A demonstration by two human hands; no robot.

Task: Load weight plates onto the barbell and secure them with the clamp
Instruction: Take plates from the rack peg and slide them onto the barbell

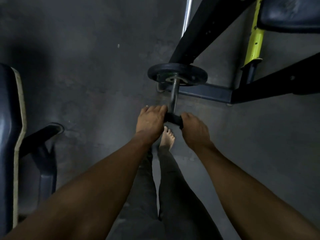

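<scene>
A chrome barbell sleeve (173, 94) points toward me, with a dark round weight plate (177, 74) seated far up it against the rack. At the sleeve's near end sits a black clamp (173, 118). My left hand (150, 119) grips the clamp's left side and my right hand (194, 129) grips its right side, both with fingers curled around it. The sleeve's tip is hidden behind the clamp and my fingers. The bar's shaft (187, 13) runs on upward past the plate.
A black rack frame (204, 32) with a yellow-green post (254, 37) and a dark pad (290, 13) stands at the upper right. A padded bench (10, 129) edges the left side. Grey concrete floor lies below, with my bare foot (167, 138) under the clamp.
</scene>
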